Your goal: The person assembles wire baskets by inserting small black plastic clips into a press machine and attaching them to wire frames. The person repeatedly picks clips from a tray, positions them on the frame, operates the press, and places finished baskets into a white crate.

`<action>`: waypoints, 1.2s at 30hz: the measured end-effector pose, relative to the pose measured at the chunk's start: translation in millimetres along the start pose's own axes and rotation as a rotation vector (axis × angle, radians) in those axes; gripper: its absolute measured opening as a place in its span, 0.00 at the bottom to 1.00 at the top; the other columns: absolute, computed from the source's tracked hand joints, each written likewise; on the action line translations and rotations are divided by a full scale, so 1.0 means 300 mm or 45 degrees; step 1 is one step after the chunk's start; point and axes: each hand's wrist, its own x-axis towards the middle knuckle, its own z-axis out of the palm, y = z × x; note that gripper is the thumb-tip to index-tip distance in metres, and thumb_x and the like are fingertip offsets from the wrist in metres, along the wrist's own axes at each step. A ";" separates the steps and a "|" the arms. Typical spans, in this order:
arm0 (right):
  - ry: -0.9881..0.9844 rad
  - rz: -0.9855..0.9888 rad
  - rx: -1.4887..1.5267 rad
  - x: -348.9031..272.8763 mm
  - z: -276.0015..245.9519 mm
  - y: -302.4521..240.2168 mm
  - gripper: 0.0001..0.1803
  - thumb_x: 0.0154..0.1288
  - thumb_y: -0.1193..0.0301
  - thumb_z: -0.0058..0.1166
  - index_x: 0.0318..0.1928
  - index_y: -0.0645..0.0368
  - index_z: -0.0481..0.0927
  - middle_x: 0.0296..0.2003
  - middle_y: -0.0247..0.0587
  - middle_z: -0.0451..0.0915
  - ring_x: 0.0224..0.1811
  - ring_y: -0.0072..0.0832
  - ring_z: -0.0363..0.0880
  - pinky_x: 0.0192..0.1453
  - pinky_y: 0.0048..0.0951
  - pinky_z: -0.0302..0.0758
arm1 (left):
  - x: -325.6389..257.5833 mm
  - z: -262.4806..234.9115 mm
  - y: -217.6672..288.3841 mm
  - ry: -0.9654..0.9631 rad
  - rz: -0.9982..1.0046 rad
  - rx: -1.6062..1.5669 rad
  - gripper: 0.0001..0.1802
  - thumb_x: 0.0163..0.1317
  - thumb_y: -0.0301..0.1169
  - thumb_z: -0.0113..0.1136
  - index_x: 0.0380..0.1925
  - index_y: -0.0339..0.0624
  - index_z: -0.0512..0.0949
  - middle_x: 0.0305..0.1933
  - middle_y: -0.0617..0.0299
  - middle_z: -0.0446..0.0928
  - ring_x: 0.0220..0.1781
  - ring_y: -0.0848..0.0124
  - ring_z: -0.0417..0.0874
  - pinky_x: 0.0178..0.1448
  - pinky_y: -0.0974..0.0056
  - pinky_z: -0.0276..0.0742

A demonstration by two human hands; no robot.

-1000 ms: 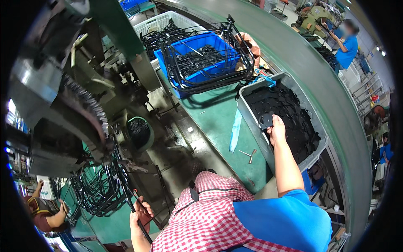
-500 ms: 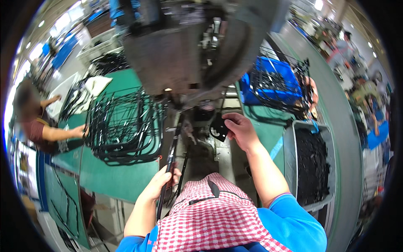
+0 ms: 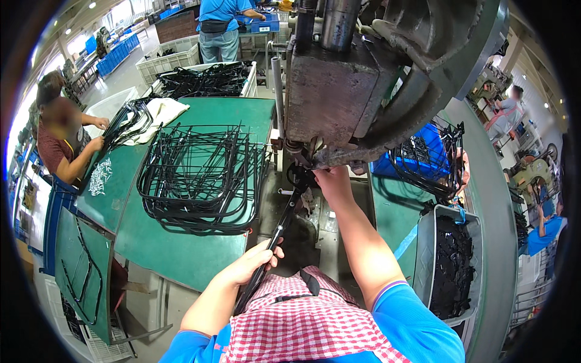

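My left hand [image 3: 260, 263] is closed around a long black metal tube [image 3: 282, 225]. The tube slants up from my lap, its far end beneath the ram of a heavy grey press [image 3: 330, 91]. Under that ram, my right hand [image 3: 331, 181] has its fingers pinched at the tube's upper end. A dark flat bracket [image 3: 297, 176] shows beside those fingertips, partly hidden by the fingers and the press. A small spring [image 3: 284, 192] sticks out left of the tube.
Black wire frames [image 3: 196, 175] are stacked on the green table [image 3: 175, 257] at left. Rightward stand a blue bin [image 3: 431, 145] and a grey bin [image 3: 428, 260] of black parts. One co-worker [image 3: 66, 139] sits at far left; another [image 3: 219, 30] stands behind.
My right hand has carried the black bracket forward and left, under the press, to the tube's upper end. The tube leans more to the right. My view has shifted.
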 end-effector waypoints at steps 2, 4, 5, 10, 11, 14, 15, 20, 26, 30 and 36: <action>0.039 -0.065 -0.086 0.011 -0.003 0.009 0.04 0.58 0.77 0.54 0.30 0.58 0.72 0.20 0.28 0.69 0.19 0.16 0.64 0.20 0.22 0.59 | 0.005 -0.009 -0.007 -0.036 -0.001 -0.044 0.41 0.58 0.54 0.58 0.63 0.40 0.61 0.46 0.67 0.74 0.40 0.79 0.72 0.47 0.70 0.69; -0.020 -0.046 -0.137 0.015 -0.012 -0.006 0.06 0.58 0.72 0.55 0.33 0.59 0.73 0.22 0.30 0.71 0.22 0.19 0.67 0.26 0.25 0.62 | 0.003 -0.016 -0.007 -0.073 0.022 -0.084 0.35 0.63 0.48 0.55 0.63 0.38 0.60 0.47 0.66 0.73 0.40 0.80 0.72 0.45 0.72 0.68; -0.099 0.005 -0.145 0.014 -0.022 -0.030 0.11 0.59 0.67 0.55 0.37 0.60 0.74 0.24 0.32 0.73 0.25 0.22 0.69 0.31 0.28 0.66 | 0.000 -0.019 -0.008 -0.087 0.034 -0.104 0.33 0.66 0.45 0.53 0.64 0.38 0.60 0.47 0.66 0.72 0.40 0.80 0.72 0.44 0.73 0.68; -0.114 0.257 -0.248 0.024 -0.048 -0.079 0.14 0.58 0.66 0.56 0.40 0.62 0.74 0.26 0.33 0.75 0.28 0.25 0.71 0.36 0.32 0.69 | 0.006 -0.019 -0.001 -0.060 0.020 -0.053 0.33 0.65 0.47 0.53 0.64 0.39 0.60 0.47 0.66 0.73 0.40 0.80 0.73 0.43 0.73 0.68; -0.105 0.229 -0.205 0.026 -0.048 -0.074 0.13 0.58 0.67 0.56 0.40 0.62 0.74 0.26 0.33 0.75 0.28 0.25 0.71 0.35 0.32 0.69 | 0.012 -0.021 -0.003 -0.056 0.008 -0.035 0.35 0.63 0.49 0.54 0.64 0.40 0.60 0.47 0.67 0.74 0.40 0.80 0.73 0.43 0.73 0.69; -0.124 0.274 -0.121 0.044 -0.043 -0.066 0.07 0.58 0.72 0.55 0.34 0.60 0.73 0.22 0.30 0.71 0.23 0.21 0.67 0.27 0.27 0.63 | 0.018 -0.021 -0.002 -0.045 0.007 -0.002 0.34 0.63 0.48 0.54 0.63 0.41 0.61 0.47 0.67 0.74 0.40 0.80 0.73 0.43 0.72 0.69; -0.130 0.296 0.010 0.035 -0.036 -0.068 0.05 0.58 0.73 0.55 0.32 0.59 0.72 0.21 0.30 0.70 0.22 0.21 0.66 0.25 0.27 0.61 | 0.016 -0.019 -0.002 -0.038 0.013 0.008 0.31 0.65 0.46 0.53 0.63 0.41 0.62 0.46 0.67 0.74 0.39 0.80 0.73 0.43 0.72 0.68; -0.288 0.472 0.175 0.030 -0.039 -0.043 0.06 0.60 0.74 0.55 0.28 0.56 0.72 0.19 0.28 0.67 0.16 0.16 0.59 0.18 0.23 0.53 | 0.025 -0.013 -0.023 -0.030 0.037 0.042 0.36 0.62 0.50 0.56 0.63 0.40 0.61 0.47 0.66 0.75 0.40 0.80 0.74 0.42 0.73 0.69; -0.297 0.050 -0.420 0.065 -0.058 0.014 0.17 0.58 0.66 0.58 0.45 0.63 0.75 0.38 0.42 0.79 0.42 0.34 0.76 0.50 0.33 0.70 | 0.036 -0.011 -0.036 -0.050 0.044 -0.050 0.38 0.61 0.50 0.57 0.64 0.38 0.59 0.47 0.65 0.74 0.40 0.78 0.74 0.42 0.72 0.70; -0.264 0.273 -0.370 0.072 -0.060 0.050 0.21 0.58 0.66 0.58 0.50 0.63 0.73 0.44 0.45 0.79 0.47 0.37 0.76 0.54 0.35 0.69 | 0.034 0.018 -0.009 -0.047 0.033 0.014 0.38 0.61 0.49 0.56 0.64 0.38 0.59 0.46 0.65 0.74 0.40 0.79 0.74 0.44 0.72 0.70; -0.266 0.261 -0.257 0.058 -0.043 0.033 0.22 0.59 0.67 0.57 0.51 0.64 0.71 0.43 0.42 0.78 0.43 0.30 0.73 0.52 0.33 0.69 | 0.008 0.018 0.021 -0.018 -0.027 0.019 0.37 0.61 0.49 0.56 0.64 0.40 0.60 0.46 0.67 0.72 0.42 0.80 0.74 0.46 0.72 0.70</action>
